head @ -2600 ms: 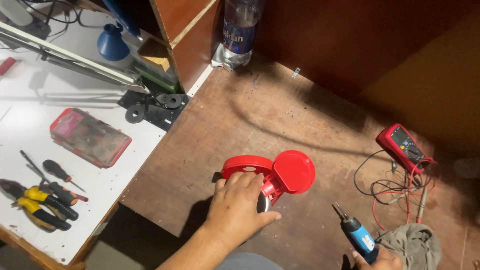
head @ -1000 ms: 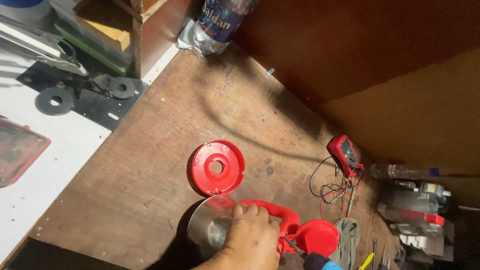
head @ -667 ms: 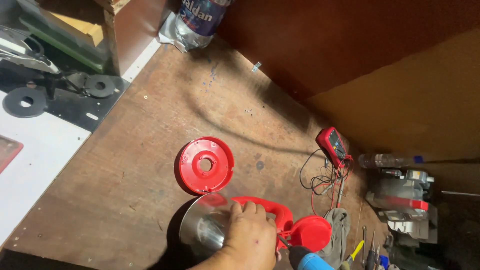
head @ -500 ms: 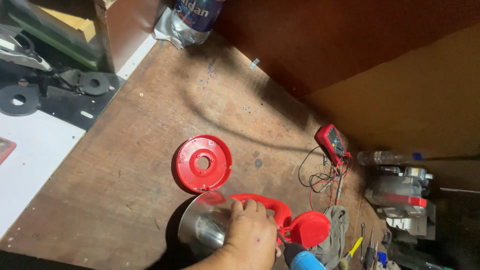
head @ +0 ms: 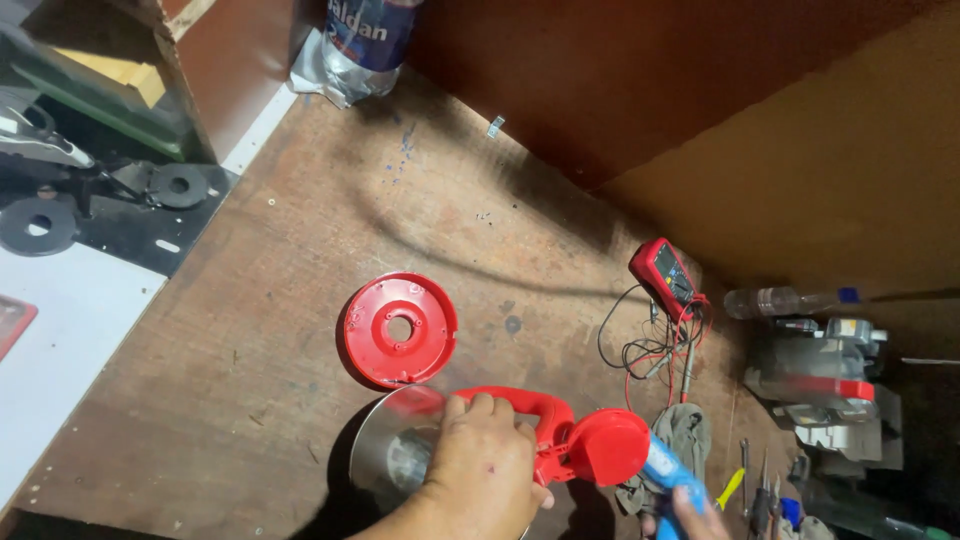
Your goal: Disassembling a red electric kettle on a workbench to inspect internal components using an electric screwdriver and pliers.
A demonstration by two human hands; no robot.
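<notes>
In the head view, the left hand [head: 480, 470] sits at the lower middle, its fingers curled down over the kettle [head: 400, 450], a steel body lying on its side on the wooden surface [head: 250, 330]. The fingertips [head: 478, 404] press against the kettle's red handle [head: 530, 405], so the hand is closed around the body and handle together. The red lid [head: 605, 447] hangs open just right of this hand, touching the handle's end.

The right hand [head: 690, 515] shows only at the bottom edge, to the right of the lid; a few fingers wrap a blue screwdriver [head: 668, 475], whose upper end lies against the lid. The picture is blurred there and the hand is mostly cut off.

Just above the left hand, touching or nearly touching the kettle's rim, a red round base [head: 400, 328] with a centre hole lies flat on the surface.

Farther up and right of both hands rests a red multimeter [head: 662, 270] with its tangled leads [head: 650, 345] trailing down toward a grey rag [head: 690, 440] beside the right hand. A clear bottle [head: 785, 300] lies well right of the multimeter. Far above the left hand stands a crumpled plastic bottle [head: 355, 45]. Well to the left, black metal discs [head: 40, 222] lie on a dark plate.
</notes>
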